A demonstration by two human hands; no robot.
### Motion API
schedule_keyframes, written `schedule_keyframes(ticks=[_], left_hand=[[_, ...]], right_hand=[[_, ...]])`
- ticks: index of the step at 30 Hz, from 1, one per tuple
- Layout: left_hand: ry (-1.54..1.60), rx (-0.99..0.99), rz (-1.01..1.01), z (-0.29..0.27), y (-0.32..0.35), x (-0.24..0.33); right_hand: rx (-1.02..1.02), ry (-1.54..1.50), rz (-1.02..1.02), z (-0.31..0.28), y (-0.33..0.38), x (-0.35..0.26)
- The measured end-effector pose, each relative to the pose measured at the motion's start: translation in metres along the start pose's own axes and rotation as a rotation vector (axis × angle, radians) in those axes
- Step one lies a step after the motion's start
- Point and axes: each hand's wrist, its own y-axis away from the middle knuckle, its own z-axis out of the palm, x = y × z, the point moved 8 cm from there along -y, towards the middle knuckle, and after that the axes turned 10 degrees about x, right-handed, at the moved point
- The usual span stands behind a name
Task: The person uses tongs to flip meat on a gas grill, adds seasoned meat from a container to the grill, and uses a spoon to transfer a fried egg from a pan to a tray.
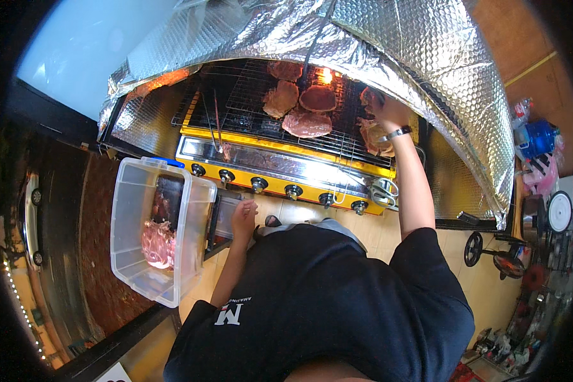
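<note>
The left hand, fingers curled loosely and holding nothing, rests on the dark tray beside the clear plastic tub of raw pink meat. Beyond it stands the yellow gas grill with a row of black knobs. Farthest off, the right hand, a watch on its wrist, pinches a raw meat slice on the wire rack, near three browning cutlets.

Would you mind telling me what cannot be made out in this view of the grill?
- Head view: whether the right hand grips the meat slice or only touches it; the hand covers the contact.
- Left hand by the clear plastic bin: fingers curled, any hold too small to tell.
- Grill back edge: hidden under the foil cover.
- Right-side clutter: blurred by fisheye rim.
</note>
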Motion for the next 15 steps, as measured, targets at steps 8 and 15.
schedule_keyframes(ticks=[8, 15], left_hand=[[-0.034, -0.083, 0.044, 0.013, -0.018, 0.026], [0.08, -0.189, -0.046, 0.03, -0.023, 0.036]], right_hand=[[-0.284, 0.038, -0.044, 0.038, 0.033, -0.049], [-0.31, 0.176, 0.14, 0.061, 0.031, -0.03]])
